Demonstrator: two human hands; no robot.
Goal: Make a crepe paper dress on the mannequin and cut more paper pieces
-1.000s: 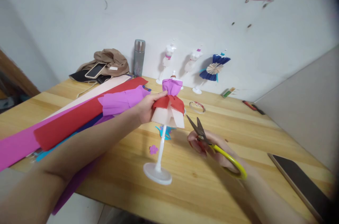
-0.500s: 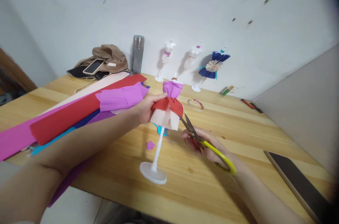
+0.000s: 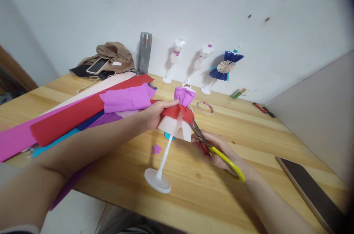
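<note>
My left hand (image 3: 157,114) is closed around the waist of a small dress-form mannequin (image 3: 166,156), which tilts above the table on its white stand. The mannequin wears a paper dress (image 3: 184,96) with a purple top, a red layer and a pale cream skirt (image 3: 172,126). My right hand (image 3: 214,147) grips scissors (image 3: 225,160) with one yellow handle and dark blades. Their blade tips meet the right edge of the red layer; whether paper lies between them I cannot tell. A purple paper flower (image 3: 157,149) lies below the skirt, near a partly hidden bright blue piece (image 3: 169,135).
Crepe paper sheets (image 3: 69,119) spread over the left side. Along the wall stand a grey flask (image 3: 145,53), two bare mannequins (image 3: 177,51) and one in blue paper (image 3: 226,66). A tape roll (image 3: 205,107) lies behind my right hand; a tablet-like device (image 3: 306,189) is at right.
The mannequin has tilted further, its top moving right and its base slightly left. The scissor blades have come closer together at the red layer's edge.
</note>
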